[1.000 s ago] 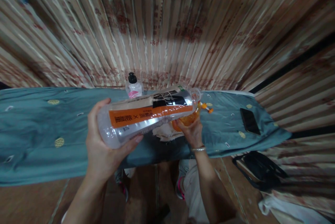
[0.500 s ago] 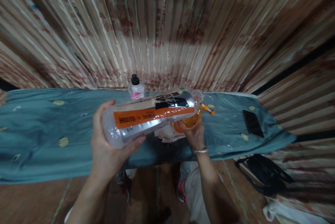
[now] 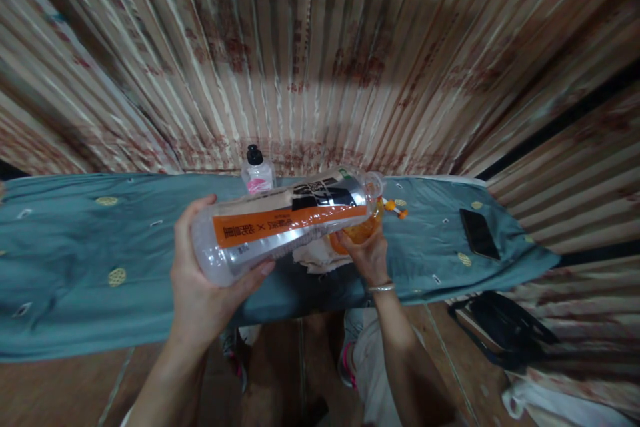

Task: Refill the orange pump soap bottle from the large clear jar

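**Large bottle tipped over an orange container at a cloth-covered surface**

A pleated curtain, striped in cream and faded red, fills the whole back of the room and curves round to both sides. In front of it runs a long, narrow surface covered by a teal cloth with small yellow and white motifs. Below is a brown floor, with a dark bag lying at the right.

The large clear bottle, with an orange and black label, lies nearly horizontal above the cloth's middle. The left hand wraps its base, fingers closed around it. The bottle's neck points right, down onto an orange container. The right hand grips that container from below; a thin bracelet sits at the wrist.

A crumpled pale cloth lies beneath the bottle. A small bottle with a black cap stands upright at the far edge. A dark phone lies flat toward the right end, well apart from both hands.
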### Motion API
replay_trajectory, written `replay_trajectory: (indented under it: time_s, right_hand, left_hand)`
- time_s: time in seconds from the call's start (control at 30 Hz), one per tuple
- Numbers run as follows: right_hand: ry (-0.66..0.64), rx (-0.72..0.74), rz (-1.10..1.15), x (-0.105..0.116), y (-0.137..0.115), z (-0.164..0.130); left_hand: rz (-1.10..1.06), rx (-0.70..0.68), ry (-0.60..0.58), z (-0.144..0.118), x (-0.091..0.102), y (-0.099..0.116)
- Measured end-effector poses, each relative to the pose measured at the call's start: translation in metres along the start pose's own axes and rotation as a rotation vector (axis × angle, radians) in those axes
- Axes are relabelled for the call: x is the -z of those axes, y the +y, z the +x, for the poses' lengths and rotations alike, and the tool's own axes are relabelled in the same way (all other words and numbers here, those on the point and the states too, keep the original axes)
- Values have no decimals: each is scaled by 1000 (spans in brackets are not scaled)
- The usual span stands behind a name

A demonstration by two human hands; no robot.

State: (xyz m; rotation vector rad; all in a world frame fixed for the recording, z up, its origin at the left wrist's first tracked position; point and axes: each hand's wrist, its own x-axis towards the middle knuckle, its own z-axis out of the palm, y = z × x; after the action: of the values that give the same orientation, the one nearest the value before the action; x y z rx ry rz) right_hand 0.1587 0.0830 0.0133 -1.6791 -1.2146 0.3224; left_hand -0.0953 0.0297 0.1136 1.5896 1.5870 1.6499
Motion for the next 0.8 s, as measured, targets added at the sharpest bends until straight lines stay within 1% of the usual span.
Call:
replay_trajectory:
  time_s: [0.17,0.37,0.67,0.8]
  right_hand:
    - [-18,0,20,1,1,0]
    - [-7,-15,2,2,0,0]
    - [-23,-16,47,3,-5,0]
    - [-31,-8,74,3,-4,1]
  left_hand:
    - [-8,3,-8,1,-1,-2]
    - [26,-107,12,3,-2,-5]
    - [-49,-57,-4,3,-2,-8]
    - [-39,-77,4,4,-2,-9]
